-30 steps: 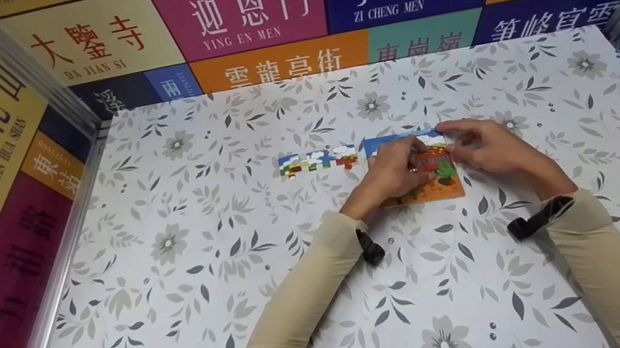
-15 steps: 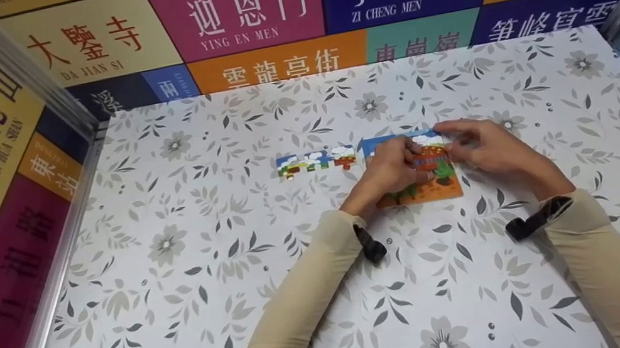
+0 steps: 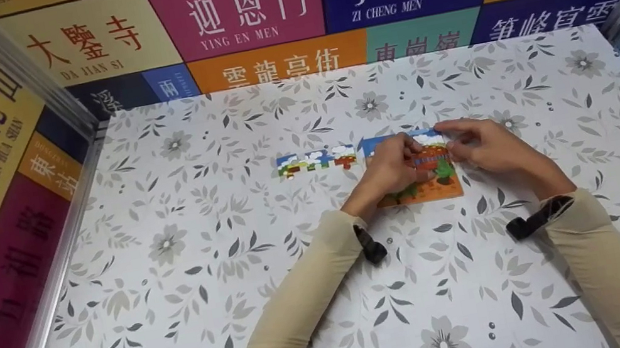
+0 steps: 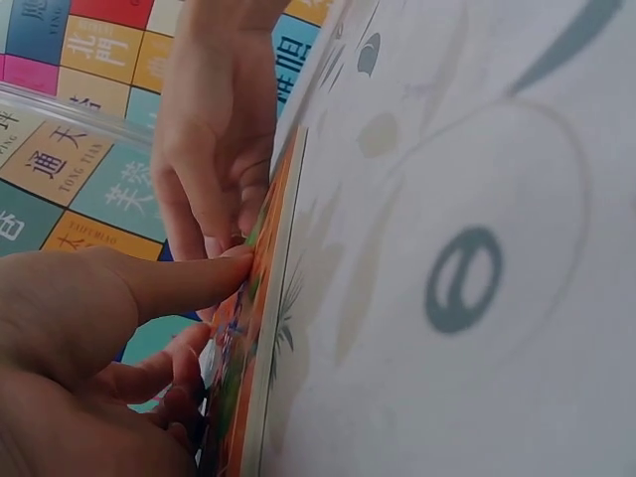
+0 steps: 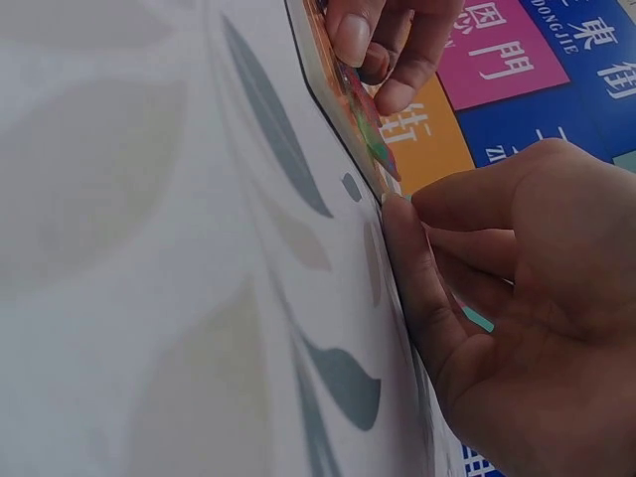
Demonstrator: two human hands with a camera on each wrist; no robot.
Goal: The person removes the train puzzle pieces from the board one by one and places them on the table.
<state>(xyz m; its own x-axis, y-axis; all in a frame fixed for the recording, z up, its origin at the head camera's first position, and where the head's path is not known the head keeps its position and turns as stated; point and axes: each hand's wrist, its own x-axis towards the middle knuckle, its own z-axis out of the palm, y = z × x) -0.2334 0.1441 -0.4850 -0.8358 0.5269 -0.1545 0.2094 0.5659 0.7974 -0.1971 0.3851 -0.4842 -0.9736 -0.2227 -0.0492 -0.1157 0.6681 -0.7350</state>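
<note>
A picture puzzle board [image 3: 447, 191], with blue sky and orange ground, lies flat on the table. My left hand [image 3: 387, 168] is over its left half, thumb and fingers bent down onto the picture. In the right wrist view, a red-and-green puzzle piece [image 5: 376, 137] tilts up off the board at the left fingertips, which appear to pinch it. Thumb and index finger of my right hand [image 3: 487, 149] hold the board's far right corner and right edge. The left hand hides much of the picture's left side.
Several loose puzzle pieces [image 3: 317, 160] with clouds and red patches lie in a row left of the board. The table [image 3: 247, 325] has a floral cover. Panels of coloured place-name signs [image 3: 248, 6] stand along its back and both sides.
The left fingers shift very slightly over the board. The right hand stays at the corner, and the board and loose pieces keep their places on the table.
</note>
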